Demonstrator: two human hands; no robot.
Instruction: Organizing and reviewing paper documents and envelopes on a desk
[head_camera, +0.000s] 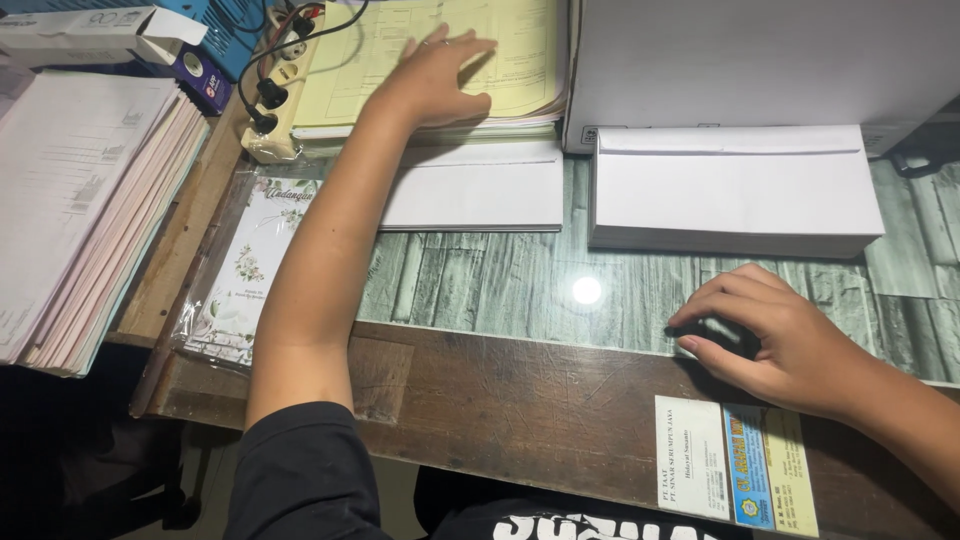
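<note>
My left hand (440, 75) reaches far across the desk, fingers spread flat on a stack of yellow forms (520, 60) at the back. My right hand (770, 335) rests near the front edge on the glass desk top (500, 285), fingers curled over a small dark object I cannot identify. A thick stack of white envelopes (735, 185) lies just beyond my right hand. A thinner pile of white envelopes (480, 190) sits below the yellow forms, beside my left forearm.
A tall pile of pink and white papers (80, 210) fills the left side. A floral card in a plastic sleeve (250, 265) lies next to it. A power strip with plugs (275, 95) sits at the back left, a white box (760, 60) at the back right. Printed labels (735, 465) lie on the wooden front edge.
</note>
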